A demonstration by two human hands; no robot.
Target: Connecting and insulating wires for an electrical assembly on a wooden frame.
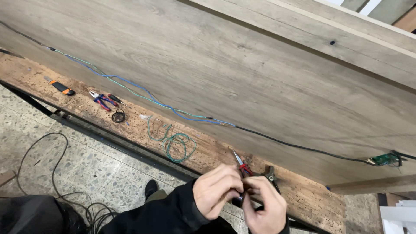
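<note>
A rough particle-board bench (39,78) runs beneath a tilted wood-grain panel (242,73), with speckled stone floor below. Low in view, the left hand (215,190) and right hand (262,203) are pressed together, fingers pinched on something small, probably a wire end, though it is hidden. Just behind them lie red-handled pliers (242,164) and a dark tool (271,174). A green wire coil (175,141) lies nearby, and a black cable (299,147) runs along the panel.

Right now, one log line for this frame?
left hand: pinching something small, unclear | right hand: touching left | red-handled pliers: on cork bench strip behind hands | coiled green wire: loose on strip
</note>
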